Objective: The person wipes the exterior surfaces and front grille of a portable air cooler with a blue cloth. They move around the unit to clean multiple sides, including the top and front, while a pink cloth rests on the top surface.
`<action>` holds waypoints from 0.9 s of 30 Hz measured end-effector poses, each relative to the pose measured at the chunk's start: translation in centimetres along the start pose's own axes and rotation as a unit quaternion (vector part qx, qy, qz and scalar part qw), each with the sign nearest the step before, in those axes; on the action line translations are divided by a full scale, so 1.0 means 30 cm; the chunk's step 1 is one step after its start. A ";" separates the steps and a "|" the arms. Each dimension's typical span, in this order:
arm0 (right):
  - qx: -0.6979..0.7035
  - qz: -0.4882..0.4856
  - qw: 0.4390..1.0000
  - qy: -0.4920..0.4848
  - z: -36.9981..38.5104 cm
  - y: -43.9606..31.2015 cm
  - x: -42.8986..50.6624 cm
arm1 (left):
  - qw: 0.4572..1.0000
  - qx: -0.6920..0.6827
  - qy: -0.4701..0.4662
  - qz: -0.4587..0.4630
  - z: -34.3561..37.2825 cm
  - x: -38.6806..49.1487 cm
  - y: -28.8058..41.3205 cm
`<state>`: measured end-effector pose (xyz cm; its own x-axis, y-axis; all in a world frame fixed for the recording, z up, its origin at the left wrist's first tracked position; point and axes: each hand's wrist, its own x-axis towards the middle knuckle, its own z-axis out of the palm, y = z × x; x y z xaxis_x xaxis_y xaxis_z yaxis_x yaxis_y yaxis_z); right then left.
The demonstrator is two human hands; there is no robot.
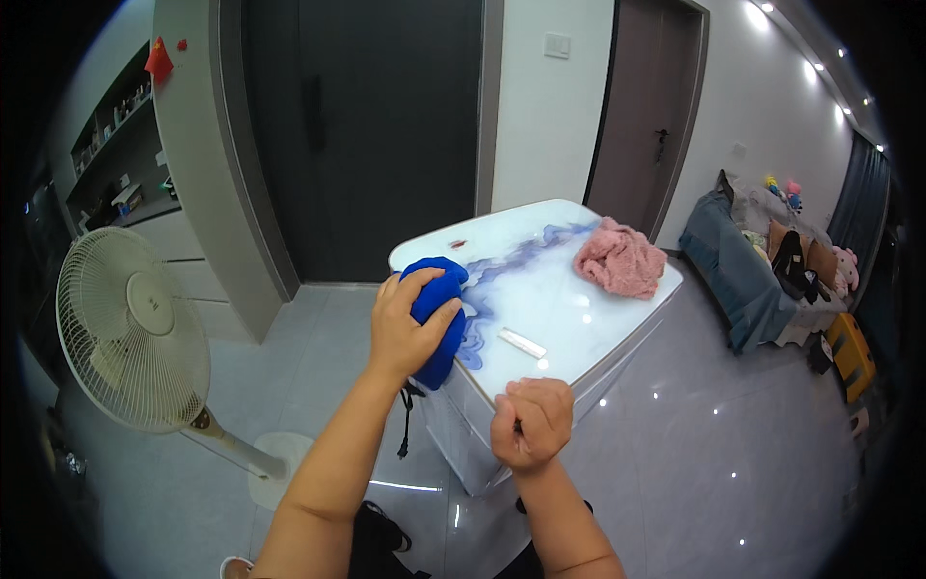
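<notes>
My left hand (414, 318) grips a bunched bright blue cloth (438, 362) at the left edge of a glossy white tabletop (557, 311) with purple-blue marbling. The cloth hangs a little over that edge. At the near corner, my right hand (534, 420) is curled into a fist close to the rim; I see nothing in it, though its palm side is partly hidden. Between the hands and a crumpled pink cloth (621, 259) lies a small flat whitish strip (522, 342). A small reddish-brown mark (458, 244) shows near the far left side of the top.
A white standing fan (150, 304) is at the left, its base (278, 463) on the grey tiled floor (694, 449). A black cord with a plug (404, 445) hangs beside the table. Behind are a dark door (376, 145) and, right, a sofa (731, 282) with cushions and soft toys.
</notes>
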<state>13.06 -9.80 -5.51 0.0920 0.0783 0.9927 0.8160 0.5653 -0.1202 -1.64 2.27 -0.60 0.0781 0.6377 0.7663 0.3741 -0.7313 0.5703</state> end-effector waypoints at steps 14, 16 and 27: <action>0.002 0.035 0.999 -0.001 0.008 0.000 -0.020 | 0.961 -0.097 0.194 -0.173 0.121 -0.278 -0.093; -0.003 0.031 1.000 -0.004 0.013 -0.006 -0.017 | 0.945 -0.134 0.219 -0.205 0.122 -0.163 -0.202; -0.022 0.040 0.998 -0.044 -0.009 -0.024 -0.021 | 0.978 -0.136 0.157 -0.015 0.131 -0.548 0.094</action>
<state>12.58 -10.48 -6.03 0.1080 0.1947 0.9749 0.8332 0.5172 -0.1956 1.75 -9.32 -12.75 -0.2323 0.5861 0.7763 0.1089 -0.7774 0.6195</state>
